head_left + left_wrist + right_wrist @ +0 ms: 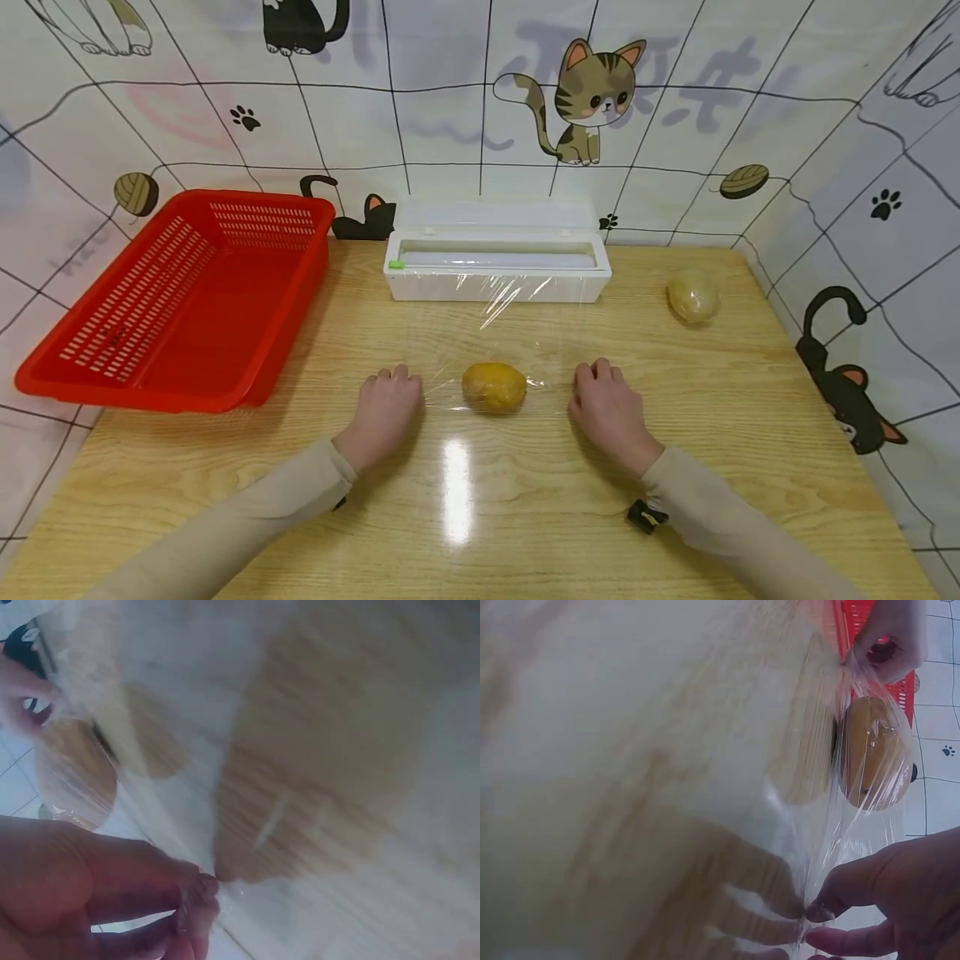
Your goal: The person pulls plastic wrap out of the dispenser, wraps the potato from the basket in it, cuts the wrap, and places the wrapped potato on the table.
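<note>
A yellow oval fruit (494, 387), mango-like in shape, rests on the table with clear cling film (487, 323) over it. The film stretches back to the white dispenser box (498, 287), whose lid stands raised. My left hand (384, 414) pinches the film's near edge to the left of the fruit; thumb and fingertips meet on it in the left wrist view. On the fruit's other side, my right hand (609, 414) pinches the opposite corner. The right wrist view shows the film (832, 840) drawn taut and creased between both hands, with the fruit (874, 754) behind it.
A red plastic basket (202, 317) with slotted sides stands at the left. Toward the back right sits a pale yellow round item (693, 297) with a glossy surface. Cat-patterned sheeting (450, 125) walls the back and sides of the wooden table (540, 533).
</note>
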A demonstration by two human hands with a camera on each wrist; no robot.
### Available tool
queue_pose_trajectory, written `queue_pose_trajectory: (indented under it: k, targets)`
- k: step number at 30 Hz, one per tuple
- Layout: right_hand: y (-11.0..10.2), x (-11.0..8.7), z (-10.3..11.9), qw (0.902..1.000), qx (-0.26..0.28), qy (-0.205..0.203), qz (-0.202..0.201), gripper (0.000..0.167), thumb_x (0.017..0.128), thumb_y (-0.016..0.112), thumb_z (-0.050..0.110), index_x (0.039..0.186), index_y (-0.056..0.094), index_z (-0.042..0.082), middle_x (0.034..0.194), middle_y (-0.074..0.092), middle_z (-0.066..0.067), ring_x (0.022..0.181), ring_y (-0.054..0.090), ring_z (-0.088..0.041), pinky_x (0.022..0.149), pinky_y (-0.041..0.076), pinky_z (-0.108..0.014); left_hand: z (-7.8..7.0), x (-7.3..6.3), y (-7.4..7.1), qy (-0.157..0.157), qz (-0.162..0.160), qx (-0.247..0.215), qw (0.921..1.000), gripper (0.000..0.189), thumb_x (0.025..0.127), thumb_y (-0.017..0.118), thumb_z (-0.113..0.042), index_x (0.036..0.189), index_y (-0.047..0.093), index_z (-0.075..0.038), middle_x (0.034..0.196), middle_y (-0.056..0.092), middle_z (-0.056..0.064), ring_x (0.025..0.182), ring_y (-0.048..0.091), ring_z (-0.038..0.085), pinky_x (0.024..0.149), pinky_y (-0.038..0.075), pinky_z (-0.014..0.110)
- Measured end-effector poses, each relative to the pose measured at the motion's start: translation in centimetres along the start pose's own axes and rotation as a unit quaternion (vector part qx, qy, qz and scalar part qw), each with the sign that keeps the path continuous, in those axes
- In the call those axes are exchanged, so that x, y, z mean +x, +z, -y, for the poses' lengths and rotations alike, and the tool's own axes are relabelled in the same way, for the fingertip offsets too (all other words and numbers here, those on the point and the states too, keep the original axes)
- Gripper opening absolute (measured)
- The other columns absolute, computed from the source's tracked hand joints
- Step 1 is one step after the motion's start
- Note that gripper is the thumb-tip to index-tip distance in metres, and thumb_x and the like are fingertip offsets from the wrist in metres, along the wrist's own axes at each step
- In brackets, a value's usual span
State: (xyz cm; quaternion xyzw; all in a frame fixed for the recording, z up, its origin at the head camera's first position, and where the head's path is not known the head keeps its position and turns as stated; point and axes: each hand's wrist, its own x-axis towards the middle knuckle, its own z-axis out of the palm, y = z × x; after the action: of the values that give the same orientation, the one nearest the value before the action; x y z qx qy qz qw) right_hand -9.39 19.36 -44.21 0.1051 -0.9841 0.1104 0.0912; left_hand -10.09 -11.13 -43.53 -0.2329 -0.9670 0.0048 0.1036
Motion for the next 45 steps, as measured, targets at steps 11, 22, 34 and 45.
queue_pose_trajectory:
  k: [11,22,34,45]
  targets:
    - [-1.3,0.3,-0.6,0.9979,0.021,-0.002,0.061,0.009,0.084,0.064,0.006,0.09,0.059,0.003,0.09,0.049,-0.015,0.077,0.05,-0.032,0.042,0.043,-0.04,4.8,-1.0,-0.6,-0.217,0.109,-0.549,0.7995,0.01,0.085,0.06,0.008,0.094,0.055,0.005,0.085,0.057,0.01,0.074,0.059,0.018,0.07,0.053,0.029]
    - [-4.0,3.0,2.6,0.9861,0.085,-0.125,0.069,0.014,0.093,0.062,0.011,0.103,0.067,0.002,0.098,0.062,-0.013,0.092,0.054,-0.032,0.078,0.05,-0.045,4.6,-0.7,-2.4,-0.145,0.031,-0.546,0.8243,0.014,0.085,0.06,0.011,0.096,0.058,0.004,0.093,0.058,0.013,0.089,0.056,0.024,0.076,0.05,0.032]
    - [-1.0,7.0,4.4,0.9205,0.266,-0.204,0.201,0.029,0.093,0.065,0.013,0.12,0.065,0.002,0.108,0.065,-0.008,0.09,0.058,-0.02,0.077,0.05,-0.036,-1.1,5.4,-1.2,0.074,0.093,-0.341,0.9326,0.028,0.093,0.065,-0.012,0.118,0.059,0.001,0.117,0.062,0.014,0.11,0.058,0.029,0.094,0.046,0.041]
    - [-1.3,6.9,3.0,0.9052,0.34,-0.139,0.214,0.031,0.098,0.058,0.018,0.125,0.063,0.002,0.123,0.062,-0.013,0.106,0.061,-0.026,0.085,0.051,-0.037,-1.1,6.1,-0.8,0.091,0.107,-0.398,0.9066,0.019,0.093,0.064,-0.005,0.11,0.062,0.003,0.103,0.067,0.012,0.093,0.065,0.023,0.082,0.051,0.032]
